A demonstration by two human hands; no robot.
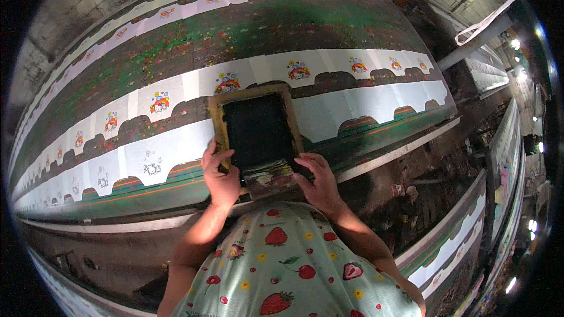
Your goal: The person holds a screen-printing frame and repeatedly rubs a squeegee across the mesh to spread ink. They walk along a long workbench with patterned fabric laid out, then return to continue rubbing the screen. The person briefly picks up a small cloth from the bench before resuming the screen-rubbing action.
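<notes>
A screen printing frame [258, 132] with a worn yellowish wooden rim and dark mesh lies over the near row of white cut pieces, right in front of me. Its near end is smeared with ink. My left hand [221, 173] grips its left side near the close corner, thumb and fingers bent around the rim. At the opposite side my right hand [318, 183] holds the rim with fingers curled. Left of the frame, a white piece [154, 155] bears a black outline print. White pieces [376, 105] to the right look unprinted. Whatever lies beneath the frame is hidden.
The long ink-stained green and brown table [329, 17] carries a farther row of white pieces with colourful prints [298, 70]. Pinkish printed pieces [167, 14] line its far side. A pale rail [376, 164] runs along the near edge. More tables with pieces [449, 252] stand to the right.
</notes>
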